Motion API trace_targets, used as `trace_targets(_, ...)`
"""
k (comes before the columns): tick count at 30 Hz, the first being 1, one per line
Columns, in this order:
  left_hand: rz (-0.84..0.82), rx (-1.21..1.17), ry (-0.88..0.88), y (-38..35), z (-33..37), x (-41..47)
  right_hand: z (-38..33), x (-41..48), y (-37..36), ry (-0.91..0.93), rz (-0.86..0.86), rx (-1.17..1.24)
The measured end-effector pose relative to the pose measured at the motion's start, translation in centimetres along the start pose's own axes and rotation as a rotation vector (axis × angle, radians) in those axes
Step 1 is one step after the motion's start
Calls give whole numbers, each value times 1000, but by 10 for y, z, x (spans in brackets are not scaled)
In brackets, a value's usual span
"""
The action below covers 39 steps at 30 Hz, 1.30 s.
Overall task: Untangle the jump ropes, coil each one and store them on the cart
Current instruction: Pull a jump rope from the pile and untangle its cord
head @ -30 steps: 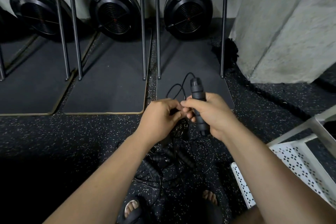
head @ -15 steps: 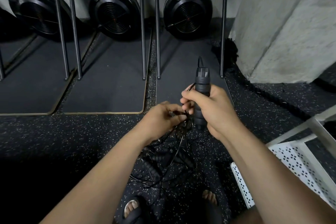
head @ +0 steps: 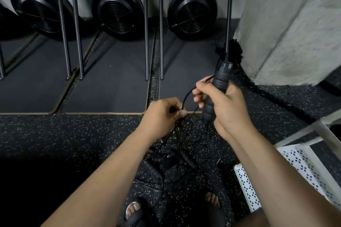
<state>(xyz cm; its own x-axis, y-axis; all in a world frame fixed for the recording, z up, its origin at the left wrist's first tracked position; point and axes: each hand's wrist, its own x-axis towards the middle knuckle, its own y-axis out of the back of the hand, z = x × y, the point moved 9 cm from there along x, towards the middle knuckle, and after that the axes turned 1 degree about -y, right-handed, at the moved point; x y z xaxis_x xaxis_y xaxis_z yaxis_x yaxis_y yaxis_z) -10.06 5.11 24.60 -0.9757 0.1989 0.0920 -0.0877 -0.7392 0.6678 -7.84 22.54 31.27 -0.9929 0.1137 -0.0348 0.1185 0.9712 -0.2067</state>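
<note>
My right hand [head: 224,105] grips a black jump-rope handle [head: 218,84] held upright at centre right, its thin cord running off the top. My left hand [head: 162,114] pinches a black cord [head: 186,97] that loops up between the two hands. Below them a tangle of black jump ropes [head: 177,156] with several more handles hangs down and lies on the speckled floor between my feet. The white perforated cart [head: 299,160] stands at the lower right, beside my right forearm.
Three black fan rowers [head: 118,9] stand upright along the back wall with steel rails [head: 145,24] and dark mats [head: 110,86] before them. A concrete pillar [head: 291,24] rises at right, a thick black battle rope [head: 273,96] lying at its foot. My sandalled feet [head: 134,212] are at the bottom.
My right hand has lifted the handle up and to the right, drawing cord out of the tangle. My left hand stayed near the knot, pinching the cord.
</note>
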Motion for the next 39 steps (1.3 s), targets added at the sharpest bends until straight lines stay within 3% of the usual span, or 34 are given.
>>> trace_targets(4, -74, -439, 79, 0, -7, 0, -5, 8, 9, -14, 65, 94)
trace_targets(8, -328, -329, 197, -23, -13, -14, -1, 7, 10, -15, 41, 32)
trace_targets(12, -485, -214, 170, -34, -8, -21, -5, 9, 17, -1, 71, 11)
trace_targets(14, -409, -133, 115, -29, -11, -16, -8, 10, 20, 1, 84, 23)
trace_targets(18, -78, 58, -90, -3, -7, -3, -12, 10, 24, 5, 90, 38)
trace_targets(22, 20, 24, -67, 9, -7, 0, -14, 13, 30, 24, 120, 30)
trace_targets(27, 250, 190, -136, 38, 7, -3, -16, 16, 45, 51, 224, 12)
trace_targets(32, 7, 202, -136, 11, 14, -3, -14, 13, 41, 55, 217, -37)
trace_targets(37, -351, 169, 23, -17, -14, -12, -18, 14, 38, 53, 220, 23)
trace_targets(39, -391, 129, 60, -19, -21, -13, -19, 14, 39, 36, 209, 64)
